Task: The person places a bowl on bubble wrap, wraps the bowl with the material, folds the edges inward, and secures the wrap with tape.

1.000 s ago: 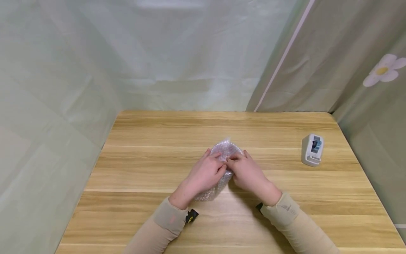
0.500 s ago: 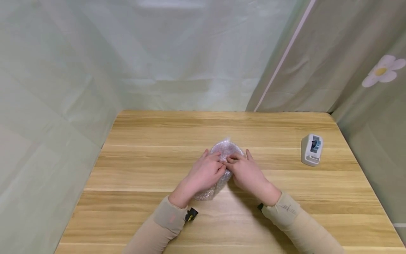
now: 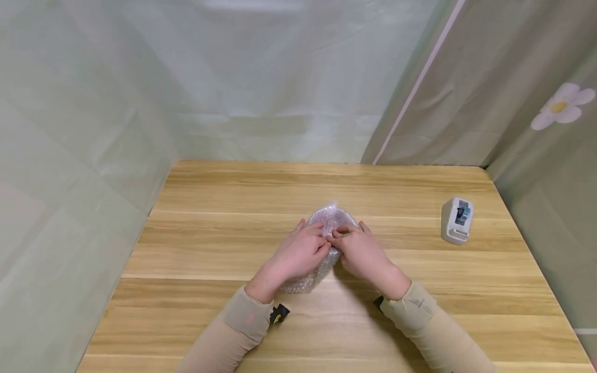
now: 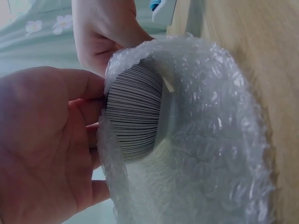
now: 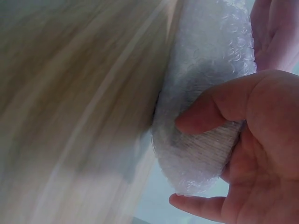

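Note:
Near the middle of the table, a sheet of clear bubble wrap (image 3: 303,282) is folded around a rounded white object with thin dark stripes (image 4: 133,112), perhaps a bowl or cup. Its kind is partly hidden by the wrap. The wrap's near end gapes in the left wrist view. My left hand (image 3: 300,252) rests on top of the wrap, its fairly straight fingers touching the upper layer. My right hand (image 3: 366,256) grips the bundle from the right: its thumb presses one side and fingers lie behind, as the right wrist view shows. Both thumbs are close together over the fold.
A white tape dispenser (image 3: 457,221) with a blue roll stands at the right side of the wooden table (image 3: 210,197). Pale green curtains (image 3: 270,77) hang behind the table and along its sides. A small black device (image 3: 280,314) sits at the left wrist.

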### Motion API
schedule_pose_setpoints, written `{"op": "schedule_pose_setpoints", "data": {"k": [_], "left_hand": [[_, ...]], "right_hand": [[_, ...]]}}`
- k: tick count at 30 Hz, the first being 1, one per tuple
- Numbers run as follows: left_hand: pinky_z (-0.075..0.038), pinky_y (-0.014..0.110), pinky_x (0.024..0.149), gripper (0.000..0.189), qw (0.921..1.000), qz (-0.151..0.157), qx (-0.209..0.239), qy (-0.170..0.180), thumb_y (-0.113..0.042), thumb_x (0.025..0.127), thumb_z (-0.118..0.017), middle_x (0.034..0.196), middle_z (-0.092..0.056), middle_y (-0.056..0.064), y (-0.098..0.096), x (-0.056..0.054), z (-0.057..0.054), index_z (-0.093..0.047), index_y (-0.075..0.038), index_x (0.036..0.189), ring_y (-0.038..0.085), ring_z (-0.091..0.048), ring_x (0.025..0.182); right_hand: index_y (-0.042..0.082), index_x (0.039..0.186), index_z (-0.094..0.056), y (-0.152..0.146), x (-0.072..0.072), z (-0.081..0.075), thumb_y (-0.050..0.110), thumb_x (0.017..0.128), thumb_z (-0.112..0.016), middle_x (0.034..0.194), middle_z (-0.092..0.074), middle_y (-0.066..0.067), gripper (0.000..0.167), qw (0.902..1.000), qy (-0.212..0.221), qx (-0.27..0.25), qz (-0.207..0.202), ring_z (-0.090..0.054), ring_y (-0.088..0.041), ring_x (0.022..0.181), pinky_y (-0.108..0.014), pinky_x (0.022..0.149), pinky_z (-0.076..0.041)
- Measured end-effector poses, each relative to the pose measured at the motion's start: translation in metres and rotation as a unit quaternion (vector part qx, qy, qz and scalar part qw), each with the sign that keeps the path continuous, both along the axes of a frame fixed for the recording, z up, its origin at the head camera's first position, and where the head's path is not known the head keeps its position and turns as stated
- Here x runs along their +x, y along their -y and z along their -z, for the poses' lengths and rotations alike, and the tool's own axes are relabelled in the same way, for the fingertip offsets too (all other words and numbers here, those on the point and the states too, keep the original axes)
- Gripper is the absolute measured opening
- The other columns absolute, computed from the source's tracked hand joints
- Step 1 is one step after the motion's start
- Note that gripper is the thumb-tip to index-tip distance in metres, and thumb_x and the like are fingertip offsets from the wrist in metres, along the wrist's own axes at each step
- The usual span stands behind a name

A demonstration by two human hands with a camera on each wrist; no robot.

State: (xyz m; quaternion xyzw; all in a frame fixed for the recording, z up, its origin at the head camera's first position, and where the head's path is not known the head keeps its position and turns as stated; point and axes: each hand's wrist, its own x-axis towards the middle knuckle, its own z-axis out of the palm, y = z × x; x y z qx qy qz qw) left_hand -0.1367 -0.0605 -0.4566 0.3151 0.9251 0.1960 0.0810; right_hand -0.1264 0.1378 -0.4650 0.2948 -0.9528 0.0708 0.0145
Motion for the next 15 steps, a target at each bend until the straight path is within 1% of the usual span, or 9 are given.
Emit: {"op": "schedule_pose_setpoints", "data": {"k": [4,6,9,11,15], "left_hand": [[-0.022,0.065,0.127,0.037,0.9999,-0.001,0.013,0.01,-0.029,0.113,-0.05,0.14,-0.07,0.008,0.0008,-0.0002,-0.0008,-0.08,-0.01,0.124,0.028,-0.042,0.153],[-0.023,0.067,0.126,0.036,0.9997,-0.002,0.02,0.016,-0.03,0.113,-0.051,0.146,-0.066,0.009,0.0018,0.0,-0.0013,-0.079,-0.011,0.128,0.029,-0.041,0.154],[-0.026,0.068,0.124,0.035,0.9996,0.003,0.022,0.015,-0.032,0.113,-0.052,0.152,-0.061,0.01,0.0031,-0.0002,-0.0015,-0.077,-0.014,0.13,0.03,-0.042,0.153],[-0.027,0.067,0.124,0.034,0.9997,0.01,0.023,0.01,-0.032,0.113,-0.053,0.152,-0.061,0.012,0.0037,-0.001,-0.0012,-0.077,-0.014,0.13,0.03,-0.044,0.152],[-0.026,0.065,0.126,0.033,0.9994,0.025,0.026,-0.005,-0.032,0.113,-0.055,0.145,-0.067,0.009,0.0062,-0.0045,-0.002,-0.077,-0.014,0.128,0.028,-0.049,0.148]], "right_hand": [[0.015,0.133,-0.078,0.0005,-0.0013,0.0003,0.0,0.085,-0.07,0.133,-0.074,-0.009,0.051,1.0,0.002,-0.005,0.005,-0.063,-0.032,0.129,-0.073,0.11,-0.044],[0.016,0.133,-0.078,0.001,-0.0019,0.0006,0.0,0.084,-0.069,0.133,-0.074,-0.009,0.052,0.9999,0.001,-0.01,0.008,-0.064,-0.031,0.128,-0.072,0.109,-0.045],[0.018,0.131,-0.079,0.0016,-0.0023,0.0016,-0.001,0.083,-0.069,0.131,-0.075,-0.008,0.052,0.9999,-0.003,-0.01,0.01,-0.065,-0.031,0.127,-0.071,0.108,-0.047],[0.018,0.13,-0.08,0.0019,-0.0023,0.0022,-0.001,0.083,-0.069,0.13,-0.075,-0.007,0.051,0.9999,-0.005,-0.009,0.012,-0.065,-0.03,0.126,-0.07,0.108,-0.048],[0.017,0.126,-0.081,0.0022,-0.0023,0.0024,-0.001,0.083,-0.07,0.128,-0.077,-0.006,0.048,0.9998,-0.015,-0.008,0.011,-0.066,-0.03,0.123,-0.068,0.105,-0.05]]}}
